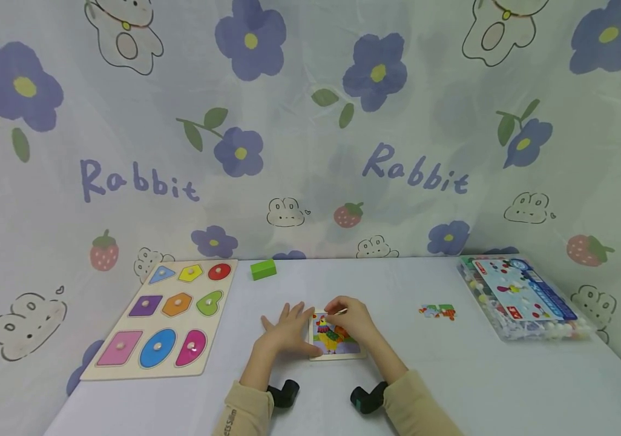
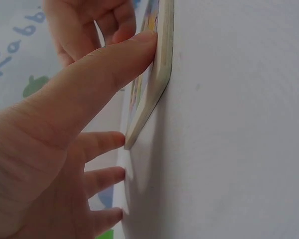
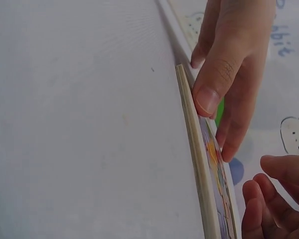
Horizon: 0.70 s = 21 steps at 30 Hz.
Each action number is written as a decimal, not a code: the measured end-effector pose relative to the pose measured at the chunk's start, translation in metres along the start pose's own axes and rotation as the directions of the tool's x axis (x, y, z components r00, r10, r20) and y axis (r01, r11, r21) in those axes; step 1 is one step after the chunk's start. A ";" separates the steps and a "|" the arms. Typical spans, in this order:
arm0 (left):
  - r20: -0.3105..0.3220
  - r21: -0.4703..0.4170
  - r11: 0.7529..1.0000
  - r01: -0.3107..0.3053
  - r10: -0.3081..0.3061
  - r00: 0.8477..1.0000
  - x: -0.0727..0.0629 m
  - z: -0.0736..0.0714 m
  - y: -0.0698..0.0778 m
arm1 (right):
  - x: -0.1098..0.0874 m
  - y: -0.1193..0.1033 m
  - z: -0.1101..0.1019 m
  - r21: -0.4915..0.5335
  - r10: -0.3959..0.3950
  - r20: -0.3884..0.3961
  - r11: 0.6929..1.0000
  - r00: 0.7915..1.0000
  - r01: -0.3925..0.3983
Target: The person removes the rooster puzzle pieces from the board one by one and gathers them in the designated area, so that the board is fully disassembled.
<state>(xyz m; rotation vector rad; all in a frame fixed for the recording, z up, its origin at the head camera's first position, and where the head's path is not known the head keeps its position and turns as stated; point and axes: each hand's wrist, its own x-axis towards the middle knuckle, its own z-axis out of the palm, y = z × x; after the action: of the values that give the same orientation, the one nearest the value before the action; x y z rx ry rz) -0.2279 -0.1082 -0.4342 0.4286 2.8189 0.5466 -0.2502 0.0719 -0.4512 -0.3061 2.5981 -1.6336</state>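
Observation:
A small framed jigsaw puzzle (image 1: 336, 346) with a rooster picture lies on the table between the hands. My left hand (image 1: 287, 332) has its fingers spread along the puzzle's left side. Its thumb (image 2: 134, 47) rests on the near left corner of the pale frame, and some fingertips touch down beside it. Over the puzzle's upper right is my right hand (image 1: 355, 318), its fingers bent close together. A thin pale sliver shows by those fingertips; I cannot tell whether it is a held piece or the frame's edge. The hand covers the picture's upper right part.
Loose puzzle pieces (image 1: 438, 312) lie to the right. A shape-peg board (image 1: 209, 339) is at the left, a green block (image 1: 263, 269) at the back. A clear plastic box (image 1: 523, 297) of colourful parts stands at the far right. Behind the table hangs a patterned cloth (image 1: 299, 157).

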 end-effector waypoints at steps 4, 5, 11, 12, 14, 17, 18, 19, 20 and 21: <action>0.000 0.005 1.000 0.000 0.000 1.000 0.000 0.000 -0.001 | 0.000 -0.002 0.002 -0.037 -0.037 -0.003 0.999 0.999 0.037; -0.001 0.003 1.000 0.000 0.000 1.000 0.000 0.000 0.000 | -0.001 -0.002 0.003 -0.056 -0.047 -0.003 0.997 0.999 0.046; -0.009 -0.006 1.000 -0.004 0.004 1.000 0.000 0.001 0.000 | -0.004 -0.005 0.008 -0.324 -0.081 0.014 0.943 0.997 0.082; -0.010 -0.004 1.000 -0.004 0.004 1.000 0.000 0.001 0.000 | -0.005 -0.005 0.009 -0.370 -0.077 0.016 0.926 0.997 0.078; -0.012 -0.003 1.000 -0.005 0.005 1.000 0.001 0.002 0.000 | -0.005 -0.007 0.011 -0.438 -0.067 0.014 0.896 0.998 0.067; -0.015 0.000 1.000 -0.005 0.005 1.000 0.001 0.003 -0.001 | -0.006 -0.008 0.013 -0.490 -0.054 0.006 0.870 0.999 0.050; -0.014 0.001 1.000 -0.004 0.004 1.000 0.002 0.003 -0.002 | -0.006 -0.008 0.013 -0.494 -0.053 0.002 0.868 0.999 0.047; -0.013 0.001 1.000 -0.004 0.004 1.000 0.002 0.003 -0.002 | -0.006 -0.009 0.013 -0.498 -0.053 0.001 0.866 0.999 0.047; -0.013 0.001 1.000 -0.003 0.003 1.000 0.002 0.003 -0.002 | -0.006 -0.009 0.013 -0.498 -0.054 0.002 0.866 0.999 0.047; -0.012 0.001 1.000 -0.002 0.002 1.000 0.002 0.003 -0.002 | -0.006 -0.010 0.014 -0.497 -0.056 0.003 0.866 0.998 0.050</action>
<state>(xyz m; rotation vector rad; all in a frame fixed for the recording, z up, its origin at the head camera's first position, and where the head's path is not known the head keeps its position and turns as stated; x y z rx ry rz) -0.2295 -0.1081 -0.4385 0.4306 2.8303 0.5496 -0.2412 0.0570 -0.4489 -0.3918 3.0077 -0.9416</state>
